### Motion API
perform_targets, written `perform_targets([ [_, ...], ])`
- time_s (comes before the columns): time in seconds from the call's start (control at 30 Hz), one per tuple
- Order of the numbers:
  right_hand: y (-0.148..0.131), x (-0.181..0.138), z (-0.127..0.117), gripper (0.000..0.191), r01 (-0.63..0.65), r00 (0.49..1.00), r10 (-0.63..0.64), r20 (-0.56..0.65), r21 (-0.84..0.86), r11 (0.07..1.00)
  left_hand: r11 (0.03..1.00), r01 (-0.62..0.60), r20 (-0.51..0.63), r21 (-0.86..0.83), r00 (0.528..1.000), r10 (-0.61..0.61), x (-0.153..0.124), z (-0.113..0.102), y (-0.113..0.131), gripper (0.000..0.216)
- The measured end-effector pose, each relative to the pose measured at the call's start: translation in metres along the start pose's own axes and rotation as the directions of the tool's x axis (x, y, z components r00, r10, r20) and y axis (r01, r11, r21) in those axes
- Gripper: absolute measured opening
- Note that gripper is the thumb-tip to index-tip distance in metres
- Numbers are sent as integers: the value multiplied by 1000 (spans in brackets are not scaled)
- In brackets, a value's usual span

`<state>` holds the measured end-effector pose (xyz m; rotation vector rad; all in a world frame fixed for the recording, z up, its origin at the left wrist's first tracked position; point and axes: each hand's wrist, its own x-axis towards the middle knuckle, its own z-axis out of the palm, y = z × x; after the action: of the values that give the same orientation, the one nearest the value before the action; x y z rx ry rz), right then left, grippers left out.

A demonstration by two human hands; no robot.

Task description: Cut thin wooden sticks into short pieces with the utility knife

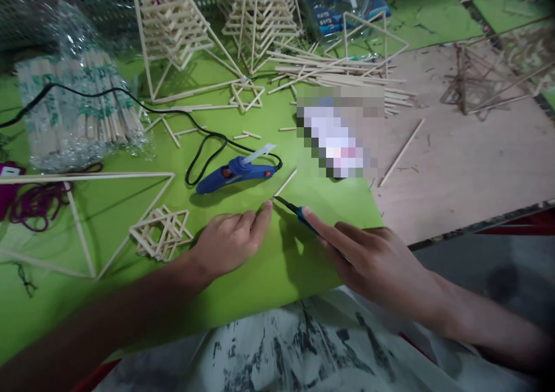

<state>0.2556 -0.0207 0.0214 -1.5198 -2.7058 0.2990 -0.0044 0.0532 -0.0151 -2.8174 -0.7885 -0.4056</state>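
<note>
My right hand (373, 259) is closed around a blue utility knife (306, 218), index finger along its top. The dark blade end meets a thin wooden stick (286, 182) lying on the green tabletop (260, 288). With curled fingers, my left hand (232, 239) pins the near end of that stick under its index fingertip, right beside the blade. Just beyond my left hand lies a blue hot glue gun (238, 172) with a clear glue stick poking out. A small star-shaped lattice of sticks (162, 234) sits left of my left hand.
Two tiered stick structures (173, 28) stand at the back. Wrapped chopsticks (78, 103) lie left, loose sticks (338, 71) back right. A blurred phone-like object (333, 137) is right of the glue gun. A black cord (169, 111) crosses the table; purple string (39, 201) lies left.
</note>
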Motion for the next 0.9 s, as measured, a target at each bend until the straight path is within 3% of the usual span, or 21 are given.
perform_targets([
  [0.43,0,6,2,75,25,1000,-25,12,-10,1000,999,41,15,-31,999,-40,-2,4,-1,41],
  [0.9,-1,11,0,62,38,999,-39,-18,-73,997,999,48,68,-23,997,-46,-2,4,-1,38],
])
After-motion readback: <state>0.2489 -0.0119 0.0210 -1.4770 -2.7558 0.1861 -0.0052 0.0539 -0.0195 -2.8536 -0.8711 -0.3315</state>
